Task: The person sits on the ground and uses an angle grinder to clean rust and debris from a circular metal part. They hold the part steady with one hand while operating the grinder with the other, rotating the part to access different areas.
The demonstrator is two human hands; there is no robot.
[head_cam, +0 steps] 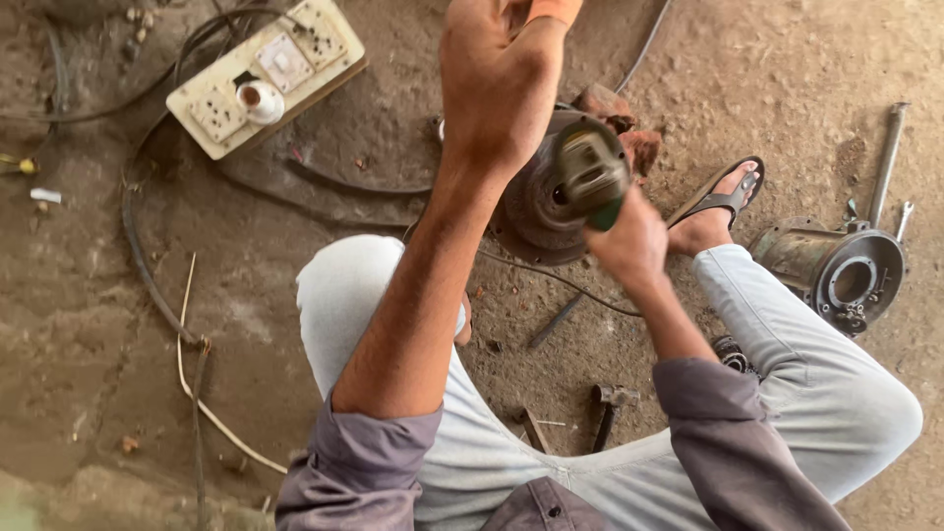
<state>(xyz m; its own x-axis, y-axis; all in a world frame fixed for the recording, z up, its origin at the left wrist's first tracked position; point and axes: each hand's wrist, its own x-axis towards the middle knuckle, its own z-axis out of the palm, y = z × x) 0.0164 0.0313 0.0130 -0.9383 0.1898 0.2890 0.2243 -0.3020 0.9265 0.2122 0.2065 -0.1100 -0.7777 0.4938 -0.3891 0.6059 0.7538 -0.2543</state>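
Note:
A dark, round metal part [536, 211] stands on the dirt floor between my knees. My right hand [629, 244] grips a tool with a green handle and a grey, blurred head [588, 169], pressed against the face of the round part. My left hand [497, 84] is raised above the part with its fingers closed around something with an orange end [556, 10] at the top edge of the view. What that object is stays hidden by the hand and the frame edge.
A cream socket board [265, 74] with cables lies at the upper left. A cylindrical metal housing [836, 270], a rod [890, 147] and a small spanner [902, 218] lie at right. A hammer [610, 403] and a metal pin [556, 320] rest near my legs. My sandalled foot [723, 202] sits beside brick pieces [619, 118].

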